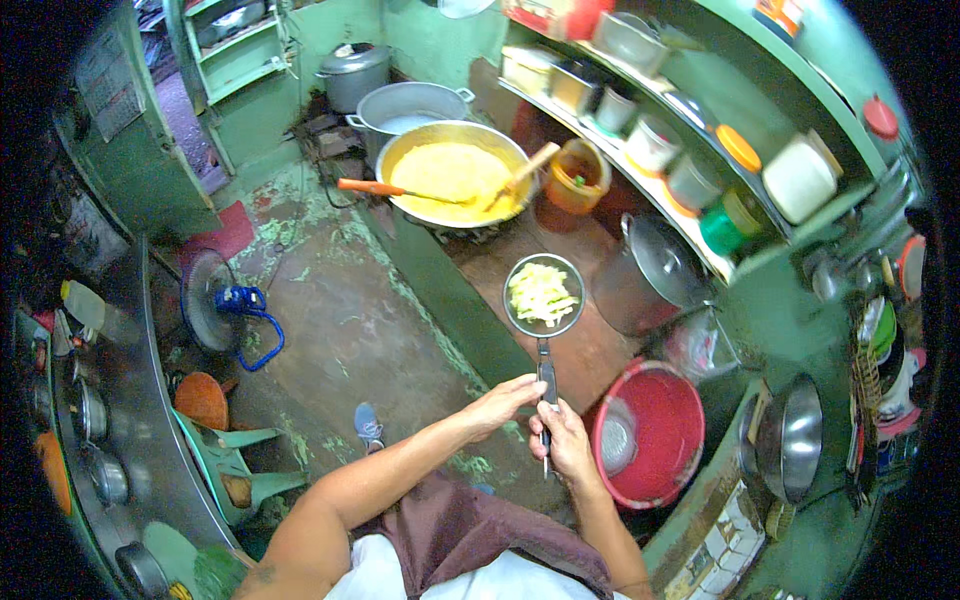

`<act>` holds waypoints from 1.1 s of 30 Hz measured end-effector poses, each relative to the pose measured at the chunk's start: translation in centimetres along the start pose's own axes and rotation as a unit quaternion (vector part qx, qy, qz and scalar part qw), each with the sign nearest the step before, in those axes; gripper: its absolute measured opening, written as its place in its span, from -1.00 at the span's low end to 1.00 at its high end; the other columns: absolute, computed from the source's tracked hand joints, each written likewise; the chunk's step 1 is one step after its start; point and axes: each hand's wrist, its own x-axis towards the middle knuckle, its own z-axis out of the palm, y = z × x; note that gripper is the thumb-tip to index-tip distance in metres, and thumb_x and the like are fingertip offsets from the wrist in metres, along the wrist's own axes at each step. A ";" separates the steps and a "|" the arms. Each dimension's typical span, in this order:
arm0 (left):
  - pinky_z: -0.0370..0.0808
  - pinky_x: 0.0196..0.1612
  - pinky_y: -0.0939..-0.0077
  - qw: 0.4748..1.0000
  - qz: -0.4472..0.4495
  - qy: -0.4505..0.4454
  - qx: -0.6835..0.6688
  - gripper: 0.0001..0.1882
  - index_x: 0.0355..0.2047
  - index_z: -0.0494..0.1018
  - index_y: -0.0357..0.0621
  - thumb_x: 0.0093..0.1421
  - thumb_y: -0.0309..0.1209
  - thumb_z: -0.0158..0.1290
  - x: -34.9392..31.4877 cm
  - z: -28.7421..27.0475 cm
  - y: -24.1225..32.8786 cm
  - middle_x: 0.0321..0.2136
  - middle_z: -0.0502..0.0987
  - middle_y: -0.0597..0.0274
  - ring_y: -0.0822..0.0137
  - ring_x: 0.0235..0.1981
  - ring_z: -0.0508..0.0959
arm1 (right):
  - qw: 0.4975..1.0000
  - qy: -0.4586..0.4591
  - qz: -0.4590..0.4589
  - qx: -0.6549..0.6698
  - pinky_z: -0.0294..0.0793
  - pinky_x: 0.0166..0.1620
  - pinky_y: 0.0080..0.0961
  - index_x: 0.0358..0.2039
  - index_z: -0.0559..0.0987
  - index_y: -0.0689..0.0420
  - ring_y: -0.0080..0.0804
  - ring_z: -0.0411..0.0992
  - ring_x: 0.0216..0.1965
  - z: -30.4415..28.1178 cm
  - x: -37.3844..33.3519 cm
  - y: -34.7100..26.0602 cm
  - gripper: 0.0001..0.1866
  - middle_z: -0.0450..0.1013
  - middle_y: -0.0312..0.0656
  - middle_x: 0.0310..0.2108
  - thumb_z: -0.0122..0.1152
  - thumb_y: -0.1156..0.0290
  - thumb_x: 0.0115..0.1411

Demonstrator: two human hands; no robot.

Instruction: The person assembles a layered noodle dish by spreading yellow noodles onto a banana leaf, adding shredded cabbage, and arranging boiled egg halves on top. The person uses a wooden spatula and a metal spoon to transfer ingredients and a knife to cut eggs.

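Note:
A round strainer (546,362) with a dark handle extends ahead of me over the brown floor. Pale green-and-white cut pieces (543,294), perhaps a chopped vegetable, lie heaped in its bowl. My right hand (566,440) is wrapped round the lower handle. Higher up, my left hand (508,404) has its fingers stretched out flat, with the tips against the handle's left side. Beyond the strainer stands a wide pan (527,160) of yellow food, with an orange-handled utensil (370,187) and a wooden paddle (536,163) resting in it.
A red basin (697,430) sits near my right arm, with a large lidded pot (640,285) past it. Shelves of containers (655,140) line the right wall. At left are a fan (212,300), a green chair (225,470) and a metal counter (150,420). Pots (357,80) stand behind the pan.

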 end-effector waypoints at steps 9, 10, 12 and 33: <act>0.46 -0.44 0.58 0.968 0.047 0.245 0.036 -0.55 0.11 0.40 -0.20 0.34 -0.16 -0.03 -18.9 -29.3 6.7 -0.32 0.60 0.20 0.42 -0.54 0.56 | 0.987 -0.051 -0.019 -0.152 0.25 -0.66 -0.68 -0.11 0.44 0.16 -0.65 0.25 -0.71 20.2 18.1 -10.0 -0.77 0.36 -0.38 -0.55 0.01 0.35 0.27; 0.39 -0.59 0.63 0.959 0.040 0.279 0.034 -0.57 0.07 0.44 -0.19 0.34 -0.15 -0.02 -20.5 -31.4 7.3 -0.46 0.59 0.25 0.47 -0.68 0.49 | 0.990 -0.069 -0.030 -0.123 0.27 -0.66 -0.69 -0.08 0.44 0.19 -0.68 0.23 -0.73 22.2 20.6 -12.0 -0.75 0.37 -0.40 -0.55 -0.01 0.33 0.31; 0.23 -0.71 0.63 0.953 0.019 0.301 0.026 -0.61 -0.10 0.48 -0.22 0.34 -0.12 -0.02 -23.2 -34.7 8.3 -0.64 0.46 0.33 0.52 -0.79 0.34 | 0.992 -0.040 -0.055 -0.103 0.21 -0.68 -0.70 -0.10 0.44 0.15 -0.70 0.17 -0.74 25.6 24.7 -14.5 -0.73 0.33 -0.46 -0.59 -0.02 0.24 0.33; 0.34 -0.63 0.59 0.753 0.011 0.626 -0.201 -0.79 -0.39 0.43 0.02 0.23 -0.16 0.06 -33.8 -69.9 10.8 -0.61 0.43 0.38 0.45 -0.67 0.38 | 0.929 0.077 0.082 -0.352 0.03 -0.74 -0.59 -0.63 0.41 -0.02 -0.69 0.14 -0.80 35.5 82.6 -21.9 -0.65 0.28 -0.48 -0.74 -0.06 0.23 0.32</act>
